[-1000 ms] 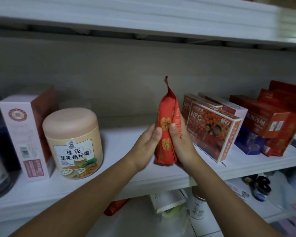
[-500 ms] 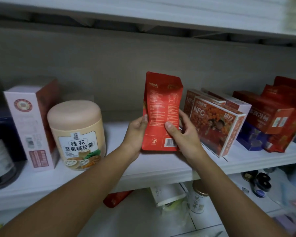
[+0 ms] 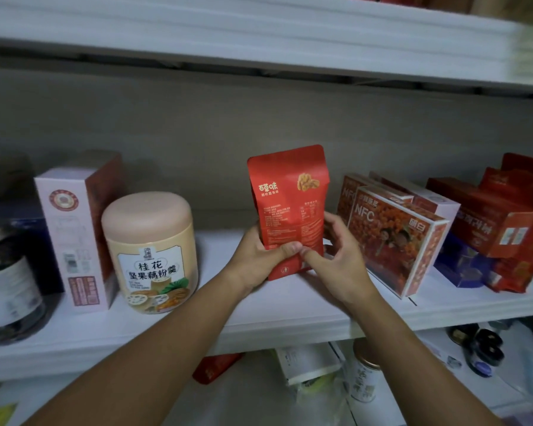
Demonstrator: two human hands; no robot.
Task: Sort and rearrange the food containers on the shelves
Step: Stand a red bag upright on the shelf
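Fingers (image 3: 290, 249) around red pouch (image 3: 286, 195) base

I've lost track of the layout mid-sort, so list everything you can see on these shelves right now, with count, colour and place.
red walnut pouch: one, red, upright, centre of the middle shelf
lidded jar: one, beige with pink lid, left of the pouch
tall box: one, pale pink, left of that jar
glass jar: one, dark, far left
NFC boxes: at least two, orange-red, right of the pouch
cartons: several, red, stacked far right
blue box: one, blue, under those cartons
tin: one, white, lower shelf
small jars: about two, dark, lower shelf, right
left hand: grips the pouch's lower left
right hand: pinches its lower right
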